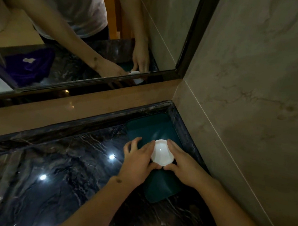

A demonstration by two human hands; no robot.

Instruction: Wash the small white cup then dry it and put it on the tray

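Head view. Holding the small white cup (162, 154) upside down between both hands, base uppermost, over the middle of the dark teal tray (163, 188); whether touching the tray floor or just above it, impossible to tell. Cupping the left side of the cup with the left hand (138, 161), fingers loosely spread, thumb curling under the near rim. Closing around the right side with the right hand (182, 165), fingers together along the cup wall, thumb meeting the left thumb at the near edge. Lying lengthwise on the glossy dark marble counter (48, 185), the tray, pushed into the corner beside the beige stone wall (255, 86). Catching bright ceiling-light glints on the counter surface. Reflecting the same grasp in the mirror (97, 36) behind, along with a purple cloth (29, 66) sitting on the counter to the left.
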